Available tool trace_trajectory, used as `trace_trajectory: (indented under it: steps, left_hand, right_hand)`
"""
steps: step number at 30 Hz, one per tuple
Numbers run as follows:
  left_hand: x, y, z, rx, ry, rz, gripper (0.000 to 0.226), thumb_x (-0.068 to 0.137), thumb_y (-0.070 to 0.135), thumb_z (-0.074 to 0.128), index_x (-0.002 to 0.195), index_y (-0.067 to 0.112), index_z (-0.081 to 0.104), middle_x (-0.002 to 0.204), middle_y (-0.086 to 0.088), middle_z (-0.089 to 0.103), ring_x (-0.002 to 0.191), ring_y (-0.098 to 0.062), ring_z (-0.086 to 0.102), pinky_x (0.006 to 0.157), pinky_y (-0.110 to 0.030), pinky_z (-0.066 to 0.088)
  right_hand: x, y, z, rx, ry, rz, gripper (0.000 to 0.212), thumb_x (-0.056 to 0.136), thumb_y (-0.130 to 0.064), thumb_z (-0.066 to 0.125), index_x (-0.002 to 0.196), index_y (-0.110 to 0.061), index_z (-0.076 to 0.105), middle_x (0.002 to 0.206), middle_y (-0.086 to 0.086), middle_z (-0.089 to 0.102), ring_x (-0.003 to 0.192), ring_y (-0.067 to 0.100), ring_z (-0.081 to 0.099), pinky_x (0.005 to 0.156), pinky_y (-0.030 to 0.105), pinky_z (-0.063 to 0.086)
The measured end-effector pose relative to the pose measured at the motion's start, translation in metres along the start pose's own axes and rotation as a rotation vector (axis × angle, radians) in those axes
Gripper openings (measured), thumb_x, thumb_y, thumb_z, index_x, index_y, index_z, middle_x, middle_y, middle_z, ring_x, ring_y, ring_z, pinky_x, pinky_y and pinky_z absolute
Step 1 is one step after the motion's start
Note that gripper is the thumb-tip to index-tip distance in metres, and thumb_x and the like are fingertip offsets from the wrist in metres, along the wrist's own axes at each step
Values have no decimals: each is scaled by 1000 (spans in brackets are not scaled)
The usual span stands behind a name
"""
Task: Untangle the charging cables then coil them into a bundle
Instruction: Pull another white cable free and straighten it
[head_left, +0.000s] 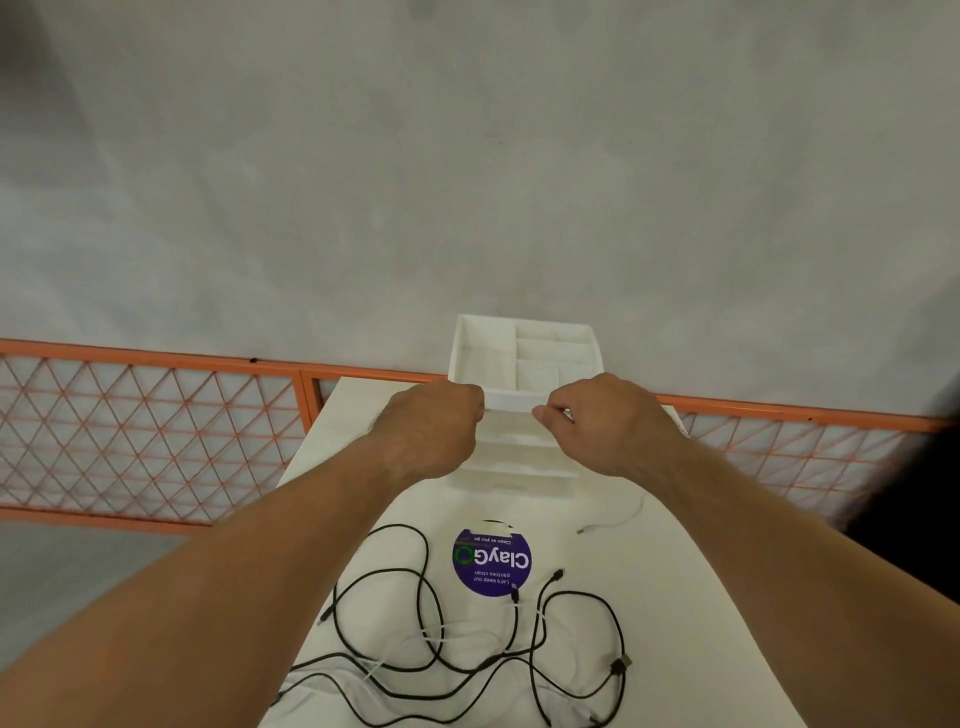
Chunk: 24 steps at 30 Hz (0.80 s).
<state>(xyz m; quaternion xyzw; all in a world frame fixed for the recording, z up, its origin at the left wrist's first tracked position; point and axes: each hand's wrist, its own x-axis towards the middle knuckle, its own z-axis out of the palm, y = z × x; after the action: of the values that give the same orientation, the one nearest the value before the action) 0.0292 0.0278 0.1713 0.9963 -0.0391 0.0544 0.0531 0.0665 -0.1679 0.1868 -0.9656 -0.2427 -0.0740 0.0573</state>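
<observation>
1. My left hand (436, 421) is curled on the left end of the front lip of the top drawer (514, 400). Its fingers are hidden behind the knuckles.
2. My right hand (605, 421) grips the right end of the same lip, thumb against its front.
3. The drawer is open, dividers showing, atop a white drawer unit (519, 467) at the far end of the bench (675, 597).
4. The black cables (516, 623) lie tangled on the near bench, well apart from both hands.
5. A white cable (621, 521) lies right of the round purple sticker (492, 564); white strands also thread through the tangle.
6. An orange mesh fence (156, 431) runs behind the bench.
</observation>
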Motion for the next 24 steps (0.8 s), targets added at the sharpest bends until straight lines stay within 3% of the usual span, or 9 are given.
trace_trajectory:
  steps: [5, 10, 14, 18, 19, 21, 24]
  left_hand:
    - [-1, -19, -12, 66, 53, -98, 36, 88, 5, 41, 117, 18, 57, 106, -6, 63, 90, -26, 63, 69, -34, 50]
    - [-11, -59, -14, 44, 32, -265, 44, 88, 2, 39, 125, 21, 54, 120, -4, 61, 105, -27, 60, 72, -30, 44]
    - [-8, -52, -10, 22, 85, -256, 38, 88, 2, 38, 118, 18, 55, 111, -6, 64, 96, -28, 63, 70, -31, 44]
    - [-2, -31, -14, 10, 149, -184, 29, 91, 6, 39, 115, 14, 53, 104, -9, 64, 90, -29, 63, 65, -32, 43]
    - [-1, -24, -14, 0, 155, -148, 30, 91, 6, 39, 116, 13, 54, 104, -9, 64, 90, -29, 63, 65, -32, 43]
    - [1, -7, -13, -34, 147, -71, 32, 90, 5, 39, 118, 13, 55, 104, -10, 64, 91, -30, 64, 67, -34, 48]
    - [7, 13, -13, -107, 137, 19, 26, 95, 8, 41, 115, 15, 57, 98, -7, 64, 85, -27, 63, 67, -34, 51]
  right_hand:
    - [-1, 5, -6, -46, 40, 36, 44, 100, -50, 35, 79, -22, 61, 65, -7, 55, 66, 18, 54, 59, 29, 39]
    - [-8, 35, -6, -41, 26, 102, 48, 99, -52, 33, 68, -21, 51, 68, -6, 56, 69, 19, 55, 59, 30, 37]
    - [-3, 38, 1, -25, -23, 170, 45, 100, -50, 33, 68, -24, 50, 74, -4, 57, 73, 20, 55, 62, 31, 39]
    - [-2, 51, 11, 267, -168, 224, 32, 99, -45, 44, 85, -20, 59, 80, -8, 57, 81, 20, 57, 71, 31, 44]
    - [-2, 47, 13, 348, -163, 210, 26, 98, -47, 45, 95, -26, 60, 90, -12, 58, 91, 19, 58, 81, 31, 46]
    - [-2, 28, 11, 526, -108, 170, 38, 97, -49, 46, 128, -27, 54, 115, -13, 56, 112, 14, 54, 97, 29, 41]
    - [1, -6, 4, 678, -124, 78, 40, 101, -44, 40, 134, -25, 51, 116, -15, 59, 108, 8, 54, 90, 23, 40]
